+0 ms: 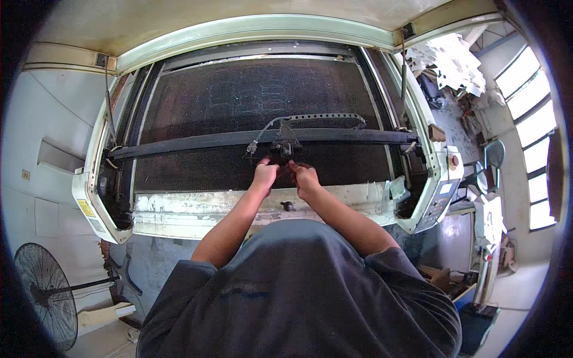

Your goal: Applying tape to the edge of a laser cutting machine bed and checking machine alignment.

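A large cutting machine stands before me with its lid raised. A dark gantry beam [209, 141] crosses its dark mesh bed [197, 170]. On the beam sits a small black carriage head [287, 146], with a loose cable connector [252, 147] at its left. Both hands are just below the head, close together. My left hand [265, 175] is closed, thumb upward, at the head's lower left. My right hand [306, 178] is closed too, its thumb close under the head. Dark shadow hides the fingertips and whatever they grip.
A cable chain [328, 117] curves above the beam. The machine's pale front ledge [179, 209] has a dark knob [288, 206]. A control panel [439, 200] is at the right, a fan [45, 296] at lower left. White scraps [447, 62] are heaped at the far right.
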`<state>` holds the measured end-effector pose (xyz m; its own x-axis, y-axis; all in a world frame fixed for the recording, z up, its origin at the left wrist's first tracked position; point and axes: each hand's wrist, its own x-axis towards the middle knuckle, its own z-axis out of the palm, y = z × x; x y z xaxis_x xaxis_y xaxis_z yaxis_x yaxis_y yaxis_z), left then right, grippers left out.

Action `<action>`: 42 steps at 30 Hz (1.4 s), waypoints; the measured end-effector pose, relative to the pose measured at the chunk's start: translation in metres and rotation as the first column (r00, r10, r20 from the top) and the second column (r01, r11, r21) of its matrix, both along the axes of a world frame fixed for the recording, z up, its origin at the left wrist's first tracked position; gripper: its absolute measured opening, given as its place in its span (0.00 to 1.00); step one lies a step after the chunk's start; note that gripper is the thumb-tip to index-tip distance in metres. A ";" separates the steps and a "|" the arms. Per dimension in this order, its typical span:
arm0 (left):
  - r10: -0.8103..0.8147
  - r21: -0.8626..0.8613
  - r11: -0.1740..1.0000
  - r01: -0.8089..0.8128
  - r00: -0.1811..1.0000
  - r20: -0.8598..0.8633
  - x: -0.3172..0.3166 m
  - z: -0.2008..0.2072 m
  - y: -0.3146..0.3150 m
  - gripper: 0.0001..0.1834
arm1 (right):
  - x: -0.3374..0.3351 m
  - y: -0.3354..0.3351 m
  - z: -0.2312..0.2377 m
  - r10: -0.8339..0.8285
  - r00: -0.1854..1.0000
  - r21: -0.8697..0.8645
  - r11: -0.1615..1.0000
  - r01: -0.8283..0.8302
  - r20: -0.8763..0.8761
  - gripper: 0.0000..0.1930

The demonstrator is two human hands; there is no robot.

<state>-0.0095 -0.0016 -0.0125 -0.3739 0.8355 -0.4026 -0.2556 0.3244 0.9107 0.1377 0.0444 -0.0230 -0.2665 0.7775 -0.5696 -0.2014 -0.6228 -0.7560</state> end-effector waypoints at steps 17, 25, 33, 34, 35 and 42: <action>-0.045 -0.001 0.999 0.045 0.997 -0.065 -0.001 -0.002 0.001 0.24 | 0.004 -0.007 0.019 0.013 0.997 -0.030 0.999 -0.015 -0.075 0.07; -0.012 -0.041 0.999 0.008 0.995 -0.099 0.001 -0.006 0.004 0.20 | 0.004 -0.001 0.010 0.034 0.999 -0.037 0.999 -0.035 -0.028 0.06; 0.001 -0.014 1.000 -0.002 0.997 -0.073 0.003 -0.022 0.009 0.16 | 0.003 -0.004 0.015 0.020 0.999 -0.034 0.999 -0.021 -0.040 0.07; 0.006 -0.011 1.000 -0.007 0.996 -0.091 0.002 -0.024 0.010 0.15 | 0.002 -0.005 0.016 0.005 0.997 -0.021 1.000 -0.006 -0.073 0.07; 0.007 -0.015 1.000 -0.008 0.996 -0.090 0.001 -0.026 0.011 0.15 | 0.001 -0.005 0.016 -0.004 0.993 -0.006 1.000 0.003 -0.118 0.07; -0.027 -0.084 0.996 0.015 0.989 -0.147 0.002 -0.011 0.005 0.16 | -0.003 -0.001 0.001 -0.006 0.994 0.079 0.997 0.015 -0.107 0.08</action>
<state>-0.0078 0.0037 -0.0235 -0.4169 0.8101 -0.4123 -0.1129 0.4039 0.9078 0.1346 0.0432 -0.0221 -0.3140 0.8223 -0.4745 -0.2894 -0.5589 -0.7771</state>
